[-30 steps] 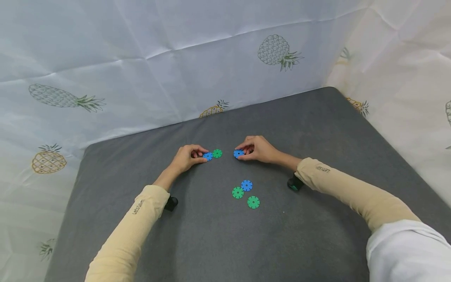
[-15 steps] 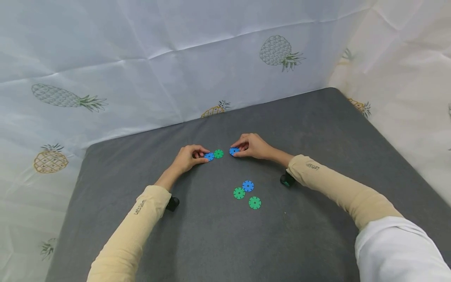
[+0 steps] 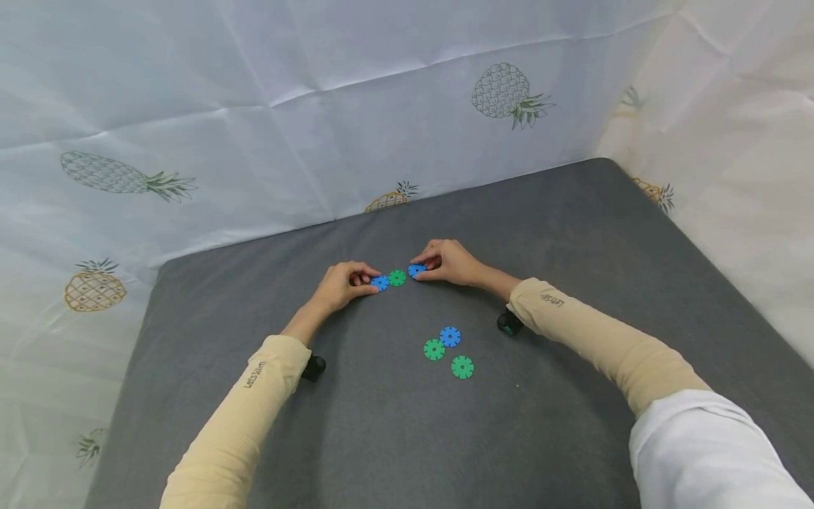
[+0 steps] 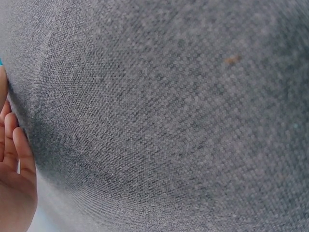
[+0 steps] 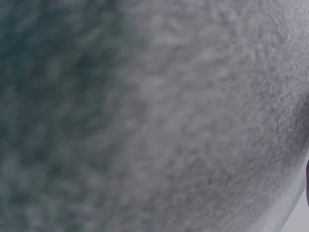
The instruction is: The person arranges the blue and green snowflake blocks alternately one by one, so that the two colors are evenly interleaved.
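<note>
In the head view the left hand (image 3: 343,284) pinches a blue notched disc (image 3: 380,283) between thumb and fingers. Against that disc's right side is a green disc (image 3: 397,278); whether they interlock I cannot tell. The right hand (image 3: 454,262) pinches another blue disc (image 3: 416,271), a small gap to the right of the green one. The left wrist view has part of the left hand (image 4: 17,169) at its left edge, fingers bent. Only a sliver of the right hand (image 5: 307,183) shows in the right wrist view.
Nearer the person on the grey table (image 3: 381,424) lie a blue disc (image 3: 450,336), a green disc (image 3: 434,349) beside it, and another green disc (image 3: 462,367). A white cloth with pineapple prints (image 3: 381,141) hangs behind the table.
The right hand has moved left with its blue disc, narrowing the gap to the green disc. The left hand keeps its grip nearly in place; the whole view has shifted slightly.
</note>
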`<state>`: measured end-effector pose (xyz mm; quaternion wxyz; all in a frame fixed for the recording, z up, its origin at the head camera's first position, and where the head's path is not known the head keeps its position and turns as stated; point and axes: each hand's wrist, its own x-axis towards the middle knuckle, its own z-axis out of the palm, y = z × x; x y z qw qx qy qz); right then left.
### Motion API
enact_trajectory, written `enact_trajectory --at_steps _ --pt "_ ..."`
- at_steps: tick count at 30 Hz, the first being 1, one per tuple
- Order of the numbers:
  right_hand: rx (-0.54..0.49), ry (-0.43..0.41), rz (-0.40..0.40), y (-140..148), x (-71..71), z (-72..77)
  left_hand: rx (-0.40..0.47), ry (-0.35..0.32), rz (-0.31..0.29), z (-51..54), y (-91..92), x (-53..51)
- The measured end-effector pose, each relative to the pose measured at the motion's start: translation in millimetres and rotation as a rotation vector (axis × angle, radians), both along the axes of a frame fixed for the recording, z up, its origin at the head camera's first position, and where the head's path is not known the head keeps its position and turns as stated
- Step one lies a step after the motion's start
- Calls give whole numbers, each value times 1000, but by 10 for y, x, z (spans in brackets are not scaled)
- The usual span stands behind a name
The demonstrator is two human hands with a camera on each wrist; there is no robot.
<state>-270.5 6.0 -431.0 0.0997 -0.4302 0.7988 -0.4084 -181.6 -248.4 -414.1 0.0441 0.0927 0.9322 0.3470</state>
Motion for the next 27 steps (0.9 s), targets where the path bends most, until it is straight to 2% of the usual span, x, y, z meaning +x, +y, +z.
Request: enact_trajectory --at_steps 5,19,23,27 --pt "-7 24 -2 -19 2 2 1 2 1 -2 2 -5" --pt "23 21 -13 -35 -8 -10 9 7 -1 16 13 7" --pt "37 11 -14 -33 -14 -9 13 12 1 25 16 12" --pt "49 -42 -6 -13 -19 13 19 5 3 25 20 18"
